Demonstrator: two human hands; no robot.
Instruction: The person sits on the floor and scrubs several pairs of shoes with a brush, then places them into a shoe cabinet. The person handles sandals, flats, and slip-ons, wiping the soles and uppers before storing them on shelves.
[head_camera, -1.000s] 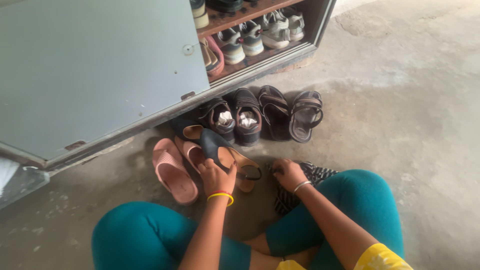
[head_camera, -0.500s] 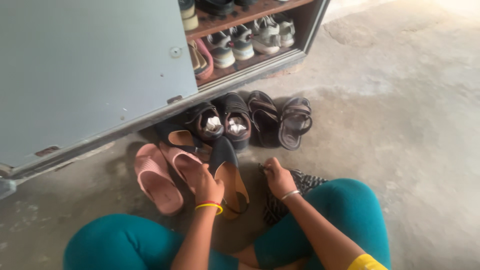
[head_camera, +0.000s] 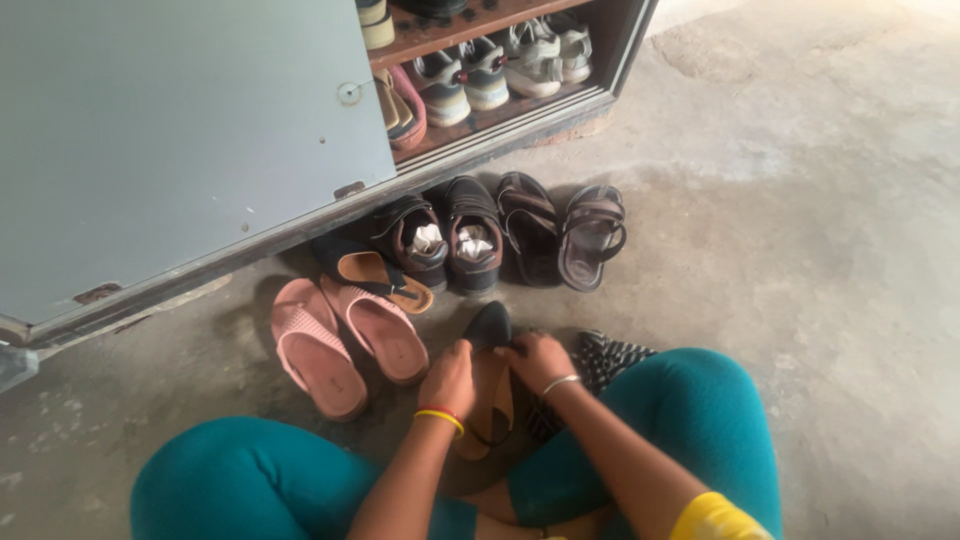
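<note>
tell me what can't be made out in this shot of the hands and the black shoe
Head view only:
- Black shoe: only the toe and part of the tan insole show; the left hand and right hand cover the rest.
- Fingertips of both hands: curled onto the shoe, so the exact grip cannot be told.
- Patterned cloth: mostly behind the right forearm and knee.
- Shoe cabinet: upper shelf cut off by the top edge; the grey door hides the left part.

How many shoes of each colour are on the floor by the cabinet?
Pink slippers: 2
Dark shoes stuffed with white paper: 2
Brown strappy sandals: 2
Black-and-tan slingback shoes: 2, one lying by the cabinet, one under the left hand and right hand
Total: 8
</note>
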